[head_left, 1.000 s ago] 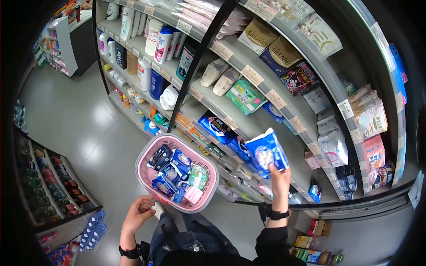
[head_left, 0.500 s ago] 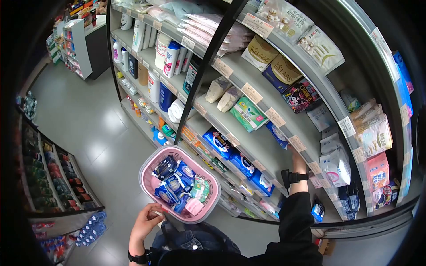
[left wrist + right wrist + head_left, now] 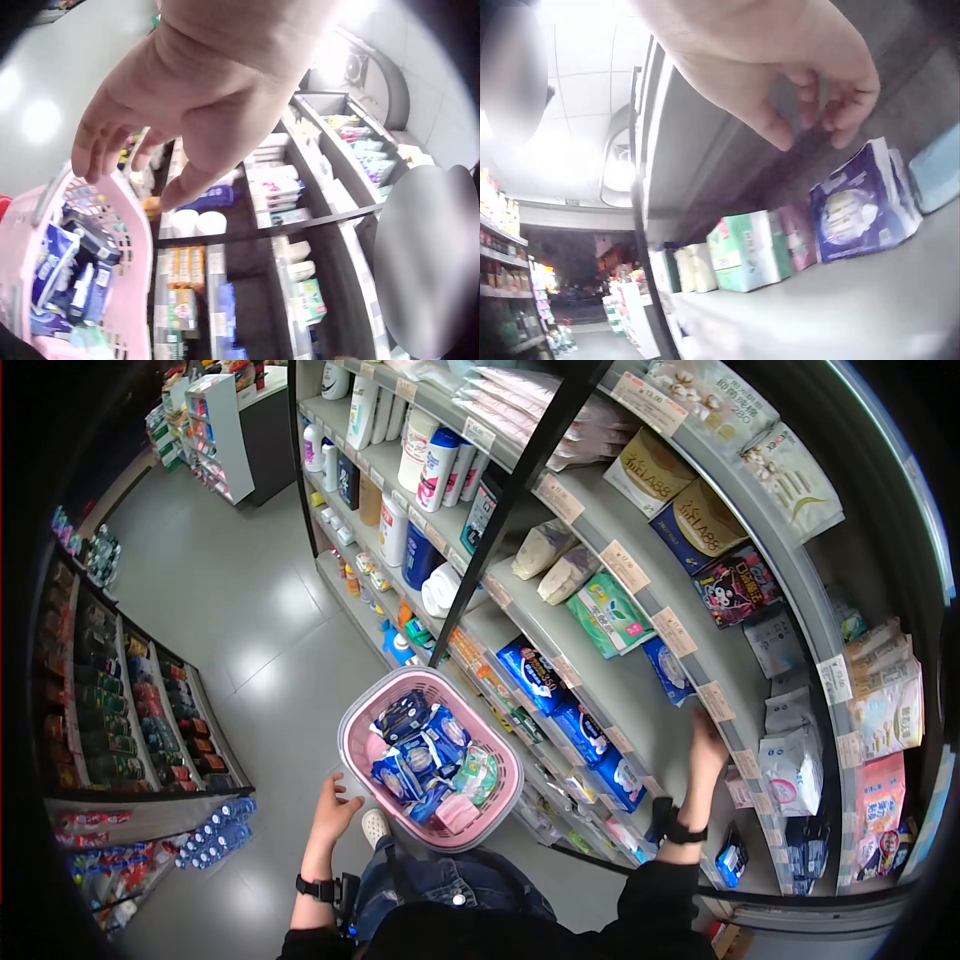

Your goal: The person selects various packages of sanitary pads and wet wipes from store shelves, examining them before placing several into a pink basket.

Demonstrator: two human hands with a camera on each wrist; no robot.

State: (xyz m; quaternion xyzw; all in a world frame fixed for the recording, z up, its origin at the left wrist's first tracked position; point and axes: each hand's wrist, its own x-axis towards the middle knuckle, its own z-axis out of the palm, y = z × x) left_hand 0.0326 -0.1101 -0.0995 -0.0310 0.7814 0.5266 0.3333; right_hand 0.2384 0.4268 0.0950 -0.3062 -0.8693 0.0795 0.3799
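My right hand (image 3: 708,745) reaches over a shelf at the right, its fingers loosely bent with nothing in them. Just beyond the fingertips stands a blue sanitary pad pack (image 3: 668,668); in the right wrist view this pack (image 3: 851,206) is below the hand (image 3: 825,82). A green pack (image 3: 610,615) stands beside it. My left hand (image 3: 335,810) hangs relaxed and holds nothing, close to the rim of a pink shopping basket (image 3: 352,745). Several blue packs (image 3: 425,750), a green pack (image 3: 475,775) and a pink pack (image 3: 458,812) lie in the basket.
More blue packs (image 3: 580,730) line the shelf below. Bottles (image 3: 437,468) fill the shelves past a black upright (image 3: 500,530). A light blue pack (image 3: 937,172) is right of the blue one. Drinks shelves (image 3: 130,700) stand across the aisle at the left.
One second ago my right hand held a blue pack out in front of the shelves; it then reached into the shelf and is now without it. The left hand has moved slightly off the basket.
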